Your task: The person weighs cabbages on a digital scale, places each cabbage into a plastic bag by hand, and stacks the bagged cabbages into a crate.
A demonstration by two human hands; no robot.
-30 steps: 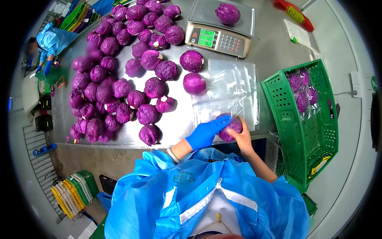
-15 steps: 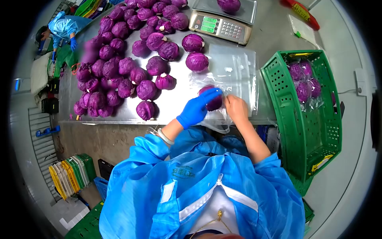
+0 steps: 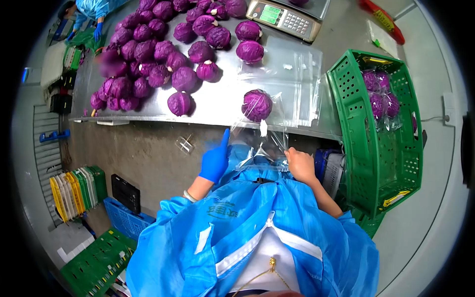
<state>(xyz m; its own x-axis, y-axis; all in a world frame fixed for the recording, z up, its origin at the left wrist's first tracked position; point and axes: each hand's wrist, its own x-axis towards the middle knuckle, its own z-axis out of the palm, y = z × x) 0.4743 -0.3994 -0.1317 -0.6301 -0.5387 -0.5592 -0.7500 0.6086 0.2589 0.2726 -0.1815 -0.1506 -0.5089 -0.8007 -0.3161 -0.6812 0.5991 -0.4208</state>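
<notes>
A purple cabbage [image 3: 257,105] sits at the table's front edge, inside or under a clear plastic bag [image 3: 269,143] whose near part hangs over the edge toward my body. My right hand [image 3: 300,164], bare, is closed on the bag's right side. At the bag's left, my left hand [image 3: 215,161] in a blue glove has its index finger stretched out; its other fingers are partly hidden, and nothing shows in it. Flat clear bags [image 3: 297,74] lie stacked behind the cabbage. Two loose cabbages, one of them [image 3: 250,51] nearer, rest beside the stack.
Many cabbages [image 3: 184,79] cover the left of the metal table [image 3: 217,111]. A digital scale [image 3: 284,20] stands at the back. On the right is a green crate [image 3: 361,143] with bagged cabbages [image 3: 377,105]. Another person [image 3: 94,7] in blue is at the upper left.
Both hands have drawn back toward my body. My left hand has let go of the cabbage. The bag is now stretched out over the table edge, and the view has tilted downward.
</notes>
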